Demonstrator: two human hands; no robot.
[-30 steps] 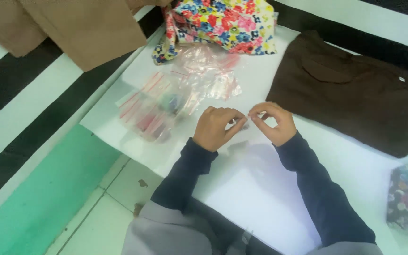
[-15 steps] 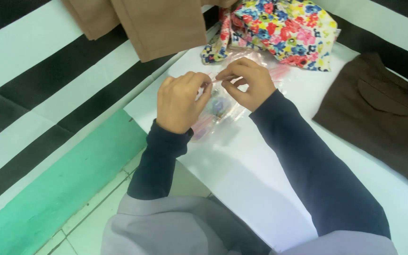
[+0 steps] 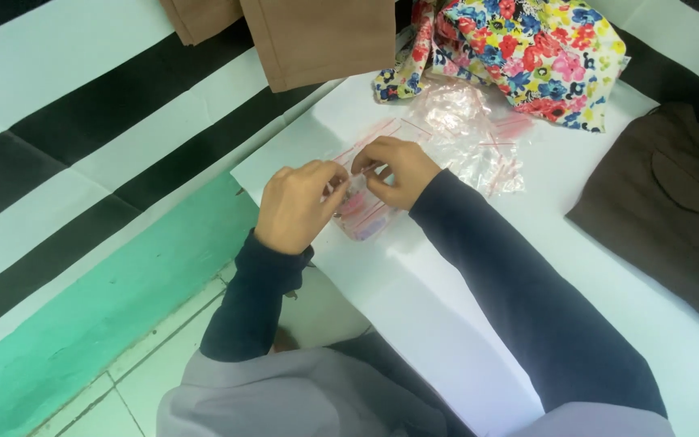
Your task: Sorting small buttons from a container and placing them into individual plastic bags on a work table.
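Observation:
My left hand (image 3: pixel 297 204) and my right hand (image 3: pixel 391 170) meet over a small clear zip bag (image 3: pixel 363 212) with pink and pale blue bits inside. It lies on the white table (image 3: pixel 422 299) near its left edge. Both hands pinch the bag's top edge, fingers curled close together. Both arms wear dark blue sleeves.
Several more clear zip bags (image 3: pixel 479 133) lie just behind my hands. A floral cloth (image 3: pixel 544 48) sits at the back, a dark brown garment (image 3: pixel 673 210) on the right, a tan garment (image 3: pixel 317 36) at the back left. A black, white and green striped wall (image 3: pixel 82 202) runs left.
My hands have moved from the bare table middle to the pile of bags at the left and taken hold of one small bag. The camera view has shifted left with them.

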